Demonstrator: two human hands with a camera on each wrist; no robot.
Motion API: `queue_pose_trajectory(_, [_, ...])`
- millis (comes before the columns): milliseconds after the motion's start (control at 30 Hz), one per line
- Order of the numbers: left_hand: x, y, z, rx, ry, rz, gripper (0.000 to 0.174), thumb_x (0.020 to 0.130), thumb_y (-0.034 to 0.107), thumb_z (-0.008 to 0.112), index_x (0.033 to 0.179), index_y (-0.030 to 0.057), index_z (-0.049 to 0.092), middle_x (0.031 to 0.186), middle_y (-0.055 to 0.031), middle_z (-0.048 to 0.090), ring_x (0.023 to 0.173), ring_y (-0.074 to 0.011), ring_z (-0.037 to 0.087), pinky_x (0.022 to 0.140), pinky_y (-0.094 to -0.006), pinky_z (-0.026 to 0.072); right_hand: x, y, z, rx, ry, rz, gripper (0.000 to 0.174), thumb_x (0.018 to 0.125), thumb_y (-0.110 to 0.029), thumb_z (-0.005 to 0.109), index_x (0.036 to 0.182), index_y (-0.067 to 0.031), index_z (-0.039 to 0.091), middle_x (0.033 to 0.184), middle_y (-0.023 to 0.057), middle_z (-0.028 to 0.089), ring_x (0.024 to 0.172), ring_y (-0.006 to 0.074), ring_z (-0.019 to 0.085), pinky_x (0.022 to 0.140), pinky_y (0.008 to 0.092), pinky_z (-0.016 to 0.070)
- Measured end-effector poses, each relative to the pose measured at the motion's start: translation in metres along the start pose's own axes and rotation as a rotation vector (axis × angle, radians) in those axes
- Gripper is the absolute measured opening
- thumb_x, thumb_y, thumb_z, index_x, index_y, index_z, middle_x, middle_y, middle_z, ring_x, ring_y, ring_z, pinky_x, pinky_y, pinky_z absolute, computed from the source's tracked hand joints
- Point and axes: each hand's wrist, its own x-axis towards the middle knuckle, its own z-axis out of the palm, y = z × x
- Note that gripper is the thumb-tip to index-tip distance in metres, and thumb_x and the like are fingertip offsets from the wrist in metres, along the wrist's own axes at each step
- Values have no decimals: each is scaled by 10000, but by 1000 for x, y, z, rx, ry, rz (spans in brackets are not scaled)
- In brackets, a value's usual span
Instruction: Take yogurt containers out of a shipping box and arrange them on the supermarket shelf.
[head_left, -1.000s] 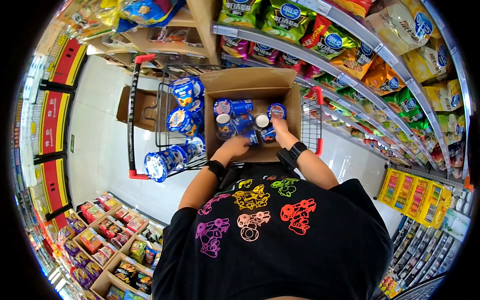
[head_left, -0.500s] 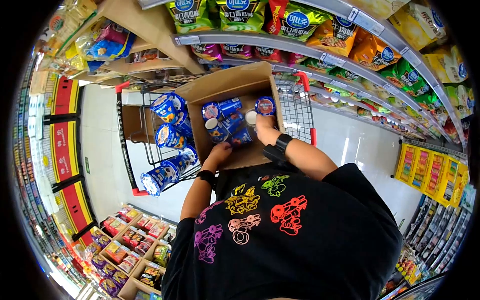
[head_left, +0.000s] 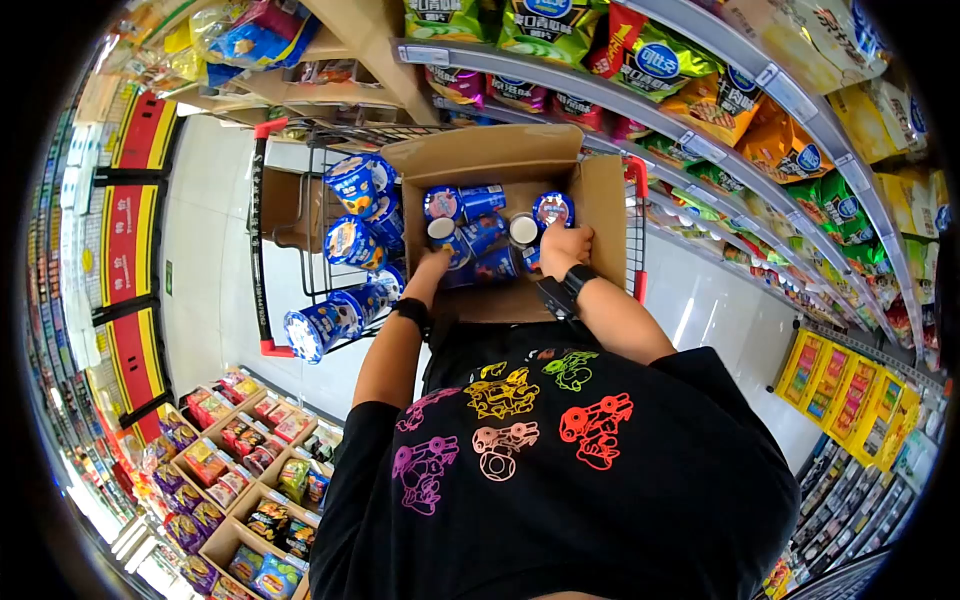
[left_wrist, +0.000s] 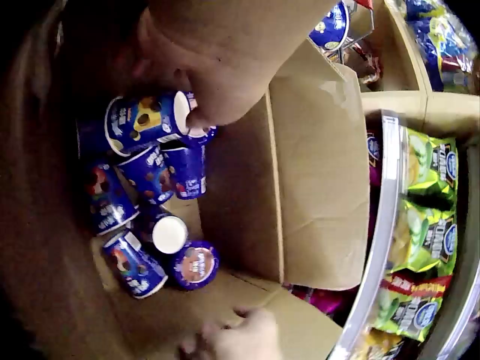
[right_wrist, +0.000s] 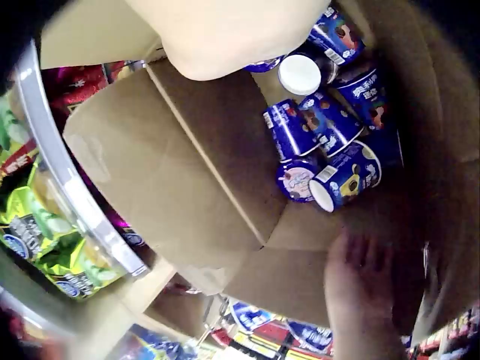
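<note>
A cardboard box stands open on the shopping cart, with several blue snack cups lying and standing inside it. My left hand reaches in at the box's left side, its thumb close to the white base of a tilted cup. From the right wrist view that left hand shows loose fingers with nothing in them. Along the right wall is my right hand, fingers loosely bent, beside a cup with a printed lid and an upturned cup with a white base.
More blue cups fill the cart's left part, near its handle. Shelves of chip bags run along the front and right. A second cardboard box shows through the cart. Snack bins stand at lower left.
My left hand has moved from the cups at the box's near side to its left side. My right hand has shifted off the lidded cup toward the right wall. The head view has swung.
</note>
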Motion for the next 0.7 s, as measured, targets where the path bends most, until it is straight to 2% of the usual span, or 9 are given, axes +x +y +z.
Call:
queue_pose_trajectory(67, [5,-1,-2,-556,-74,-55,433,772,311,477,1030,-22,580,914,-149,623,813,-230,590,707,-350,437,-2,2,26,-42,109,-8,519,753,-346,562,1131,-10,448,1125,211,526,1066,354,493,924,414,369])
queue_pose_trajectory(100, [-1,10,-5,-620,-63,-77,442,791,329,438,1024,-18,583,902,-137,626,797,-251,587,715,-361,435,-3,0,38,-61,163,-13,509,749,-367,563,1112,-24,463,1109,194,540,1052,343,505,922,415,365])
queue_pose_trajectory(167, [0,18,-2,-606,-50,-146,474,815,350,414,1072,-21,558,960,-139,611,832,-250,578,733,-369,431,2,0,37,-19,-38,2,480,726,-318,569,1085,-12,486,1142,205,504,1082,359,471,920,419,369])
queue_pose_trajectory(267, [15,12,13,-759,-53,-215,575,872,432,330,1202,-20,463,1151,-161,529,997,-250,526,836,-354,398,-1,-3,61,-247,184,-98,454,717,-317,571,1040,0,531,1002,241,568,953,337,565,852,403,434])
queue_pose_trajectory(300, [4,16,11,-798,-91,-166,609,891,462,299,1262,-11,396,1243,-169,468,1117,-257,464,908,-348,367,10,5,86,-254,10,-137,496,708,-329,583,1065,9,516,1012,246,567,963,336,563,853,396,435])
queue_pose_trajectory(367, [38,-4,21,-755,-53,-315,584,908,483,287,1268,41,413,1146,-125,543,977,-226,558,858,-337,410,50,35,154,-279,-337,-210,583,689,-353,606,1113,29,486,1033,255,564,983,336,559,855,381,436])
queue_pose_trajectory(500, [23,-3,44,-757,260,-78,625,905,480,279,1322,14,304,1332,-175,349,1217,-289,339,989,-337,281,-24,-3,145,-382,-694,-693,706,655,-371,667,1204,-12,405,1141,233,525,1054,343,520,882,392,425])
queue_pose_trajectory(533, [19,-5,44,-752,346,-21,639,905,479,277,1335,8,276,1379,-187,300,1277,-305,284,1022,-337,249,-34,-4,157,-444,-659,-829,730,648,-375,676,1224,-29,392,1135,232,527,1046,351,521,879,400,425])
queue_pose_trajectory(700, [-13,5,9,-618,218,-4,615,911,428,316,1385,70,157,1424,-175,190,1309,-316,191,1043,-380,175,-66,-13,193,-349,-606,-1207,727,681,-403,670,1259,-88,362,1179,192,481,1092,405,429,904,447,381])
